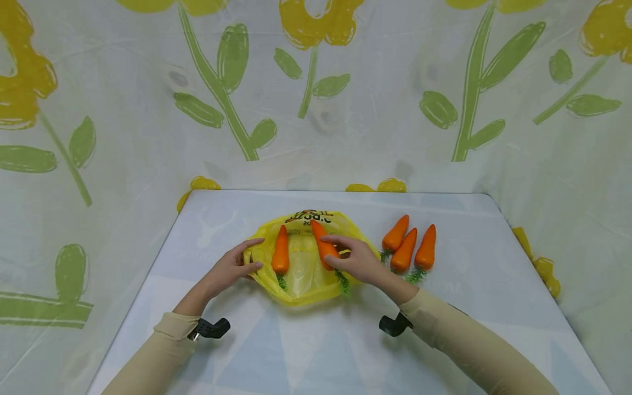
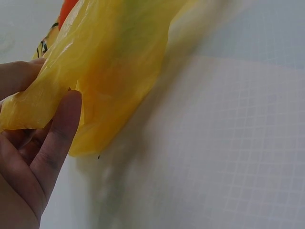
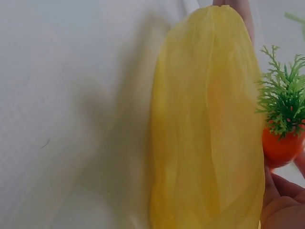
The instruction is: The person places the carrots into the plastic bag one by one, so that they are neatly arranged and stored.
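A yellow plastic bag (image 1: 301, 285) with dark print lies spread in the middle of the table. My left hand (image 1: 229, 271) holds its left edge; in the left wrist view the thin plastic (image 2: 119, 86) is pinched between thumb and fingers. My right hand (image 1: 360, 260) grips an orange carrot (image 1: 320, 241) over the right part of the bag, its green top towards me. The right wrist view shows that carrot's leafy end (image 3: 283, 102) beside the bag's side. Another carrot (image 1: 280, 252) lies within the bag's outline at left; whether it is fully inside I cannot tell.
Three more carrots, a left one (image 1: 396, 233), a middle one (image 1: 404, 251) and a right one (image 1: 426, 247), lie close together right of the bag. The pale table (image 1: 296, 356) meets a flower-patterned curtain (image 1: 370, 126) at its back edge.
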`<state>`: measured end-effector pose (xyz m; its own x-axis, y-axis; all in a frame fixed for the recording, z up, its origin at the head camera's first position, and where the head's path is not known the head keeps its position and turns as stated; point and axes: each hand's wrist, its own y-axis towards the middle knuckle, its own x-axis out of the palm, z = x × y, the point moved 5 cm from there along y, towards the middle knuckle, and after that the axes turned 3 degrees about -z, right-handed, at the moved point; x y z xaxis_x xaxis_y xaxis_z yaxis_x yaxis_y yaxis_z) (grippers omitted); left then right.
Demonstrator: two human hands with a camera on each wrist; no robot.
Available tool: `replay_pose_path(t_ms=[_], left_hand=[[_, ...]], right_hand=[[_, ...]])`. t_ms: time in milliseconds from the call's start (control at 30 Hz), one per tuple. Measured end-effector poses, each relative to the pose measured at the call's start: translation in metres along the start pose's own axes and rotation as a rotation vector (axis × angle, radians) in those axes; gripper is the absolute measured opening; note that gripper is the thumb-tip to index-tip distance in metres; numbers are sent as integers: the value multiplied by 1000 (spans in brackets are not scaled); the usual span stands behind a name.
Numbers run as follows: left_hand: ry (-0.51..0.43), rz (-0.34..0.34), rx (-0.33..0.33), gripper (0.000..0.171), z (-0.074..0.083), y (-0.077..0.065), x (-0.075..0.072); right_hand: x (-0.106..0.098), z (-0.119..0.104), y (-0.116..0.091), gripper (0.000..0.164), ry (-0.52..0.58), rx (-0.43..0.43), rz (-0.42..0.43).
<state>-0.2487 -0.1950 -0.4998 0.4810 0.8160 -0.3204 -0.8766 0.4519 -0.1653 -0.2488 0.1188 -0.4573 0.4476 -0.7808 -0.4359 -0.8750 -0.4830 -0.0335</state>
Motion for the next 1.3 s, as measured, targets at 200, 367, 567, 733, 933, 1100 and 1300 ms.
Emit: replay_pose_path(t_ms=[200, 367, 567, 733, 933, 1100, 1300], left_hand=[[4, 4, -4, 67, 1, 0, 0], [1, 4, -7, 68, 1, -1, 0], [5, 3, 4, 68, 0, 0, -1], [3, 2, 8, 68, -1, 0, -1], [0, 2, 9, 68, -1, 0, -1], [0, 1, 9, 67, -1, -1, -1], [3, 4, 7, 67, -1, -1, 0]], right_hand=[[1, -3, 4, 46, 13, -16, -9], [2, -4, 7, 46, 23, -28, -19], [6, -3, 13, 45, 16, -37, -23], [9, 0, 19, 45, 17, -11, -10], [11, -3, 24, 45, 32, -17, -19], [13, -5, 28, 46, 27, -14, -19], [17, -4, 34, 45, 29, 5, -18]])
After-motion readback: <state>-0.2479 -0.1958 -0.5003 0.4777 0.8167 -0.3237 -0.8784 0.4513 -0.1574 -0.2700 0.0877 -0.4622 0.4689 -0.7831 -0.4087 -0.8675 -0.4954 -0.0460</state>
